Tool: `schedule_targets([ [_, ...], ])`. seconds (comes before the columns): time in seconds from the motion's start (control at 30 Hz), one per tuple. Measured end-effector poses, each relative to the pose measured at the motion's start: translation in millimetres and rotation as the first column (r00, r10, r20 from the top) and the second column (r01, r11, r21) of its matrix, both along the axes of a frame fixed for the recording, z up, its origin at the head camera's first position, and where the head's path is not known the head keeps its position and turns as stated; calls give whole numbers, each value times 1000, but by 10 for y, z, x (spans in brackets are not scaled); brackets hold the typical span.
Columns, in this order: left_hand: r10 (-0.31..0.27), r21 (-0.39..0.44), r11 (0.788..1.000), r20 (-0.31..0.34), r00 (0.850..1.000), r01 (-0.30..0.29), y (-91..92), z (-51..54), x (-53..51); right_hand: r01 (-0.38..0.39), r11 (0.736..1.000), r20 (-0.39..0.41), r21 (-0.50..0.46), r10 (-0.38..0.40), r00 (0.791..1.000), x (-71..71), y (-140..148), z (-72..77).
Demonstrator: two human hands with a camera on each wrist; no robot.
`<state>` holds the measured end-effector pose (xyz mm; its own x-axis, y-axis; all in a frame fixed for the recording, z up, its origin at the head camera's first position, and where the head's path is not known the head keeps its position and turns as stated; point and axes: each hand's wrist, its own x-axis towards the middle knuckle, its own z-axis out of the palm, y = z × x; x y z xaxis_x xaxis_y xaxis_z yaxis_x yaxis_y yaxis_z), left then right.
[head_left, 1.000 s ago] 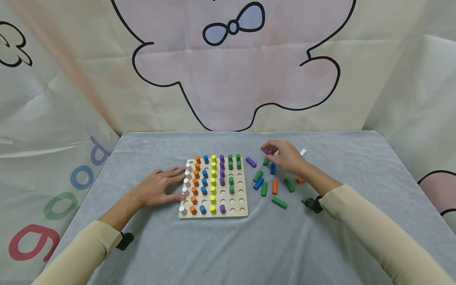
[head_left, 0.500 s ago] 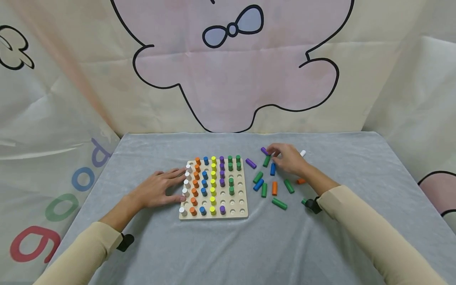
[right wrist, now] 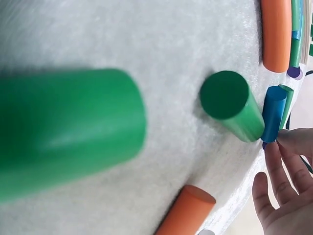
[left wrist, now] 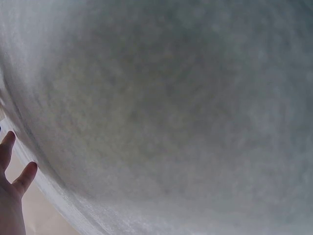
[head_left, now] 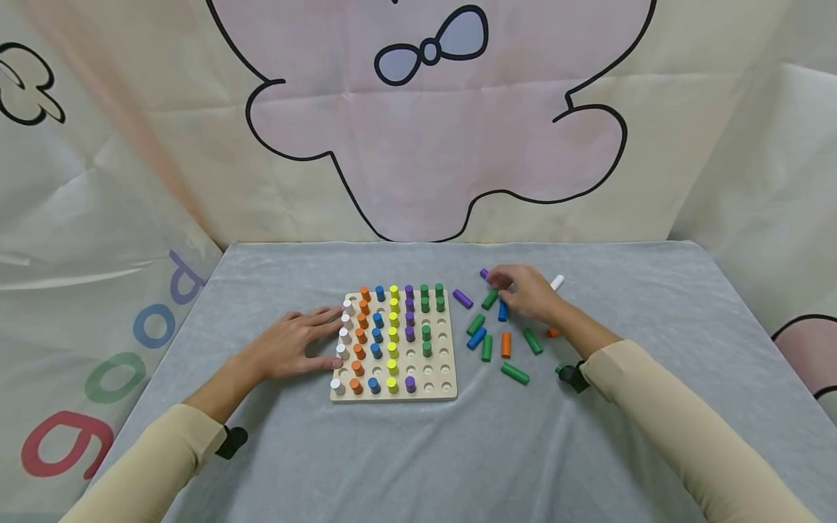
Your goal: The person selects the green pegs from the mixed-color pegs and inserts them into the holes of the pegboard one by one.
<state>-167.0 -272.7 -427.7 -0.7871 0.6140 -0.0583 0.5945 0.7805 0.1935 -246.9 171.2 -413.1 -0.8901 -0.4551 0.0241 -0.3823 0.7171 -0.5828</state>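
hands apart. i see the left hand (head_left: 297, 345) spread, fingertips at the left edge of the pegboard (head_left: 436, 378); the right hand (head_left: 526, 292) is at a purple peg (head_left: 484, 274) right of the board, pinched or not, i cannot tell.

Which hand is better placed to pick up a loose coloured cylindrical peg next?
Probably the right hand: it is among the loose pegs on the grey cloth. The left hand rests at the beige pegboard's left edge, with the board between.
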Motion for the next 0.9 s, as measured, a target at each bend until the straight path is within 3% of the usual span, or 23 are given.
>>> schedule_targets([
  [0.9,9,-5,1000,3,1000,-9,-1,-10,0,-11,999,95,51,6,995,-52,-65,7],
])
